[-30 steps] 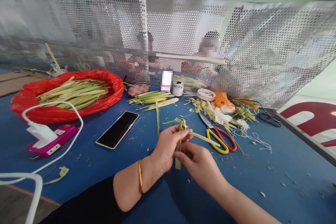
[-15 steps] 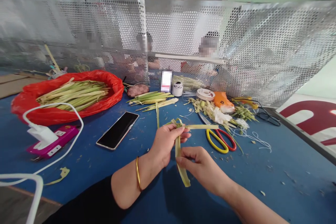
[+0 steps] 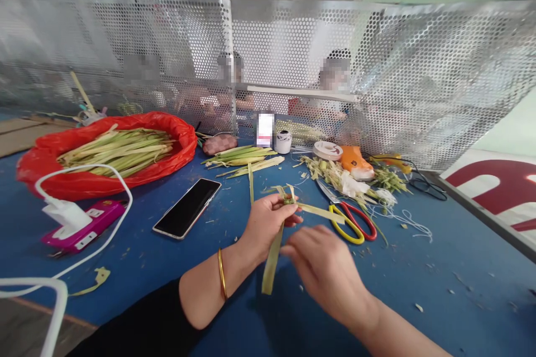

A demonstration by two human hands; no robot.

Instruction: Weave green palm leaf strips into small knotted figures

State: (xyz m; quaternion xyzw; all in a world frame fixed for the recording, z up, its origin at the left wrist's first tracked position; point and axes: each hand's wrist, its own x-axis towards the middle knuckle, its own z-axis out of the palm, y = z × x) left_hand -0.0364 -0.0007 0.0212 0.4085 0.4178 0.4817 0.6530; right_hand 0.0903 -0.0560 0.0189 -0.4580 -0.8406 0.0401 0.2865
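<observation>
My left hand (image 3: 268, 220) pinches a small knot of woven pale-green leaf strips (image 3: 288, 199) between thumb and fingers. From that knot one flat strip (image 3: 321, 212) sticks out to the right, and a second strip (image 3: 272, 270) hangs down toward me; short ends stand up at the top. Just right of the hanging strip, my right hand (image 3: 320, 262) is curled and smeared by motion. Its fingertips are near the strip's edge, and I cannot tell whether they touch it. Scissors (image 3: 349, 226) with one yellow and one red handle lie right of the knot.
A phone (image 3: 187, 208) and a magenta power strip (image 3: 86, 225) with a white cable lie left. Behind them sits a red bag (image 3: 176, 163) of leaves. More leaves (image 3: 247, 156), a tape roll (image 3: 328, 150) and scraps (image 3: 330, 173) lie before a perforated metal screen (image 3: 288, 39); people sit beyond.
My right hand has let go of the hanging strip's middle and shifted slightly right. That strip has swung left, and the sideways strip now tilts downward.
</observation>
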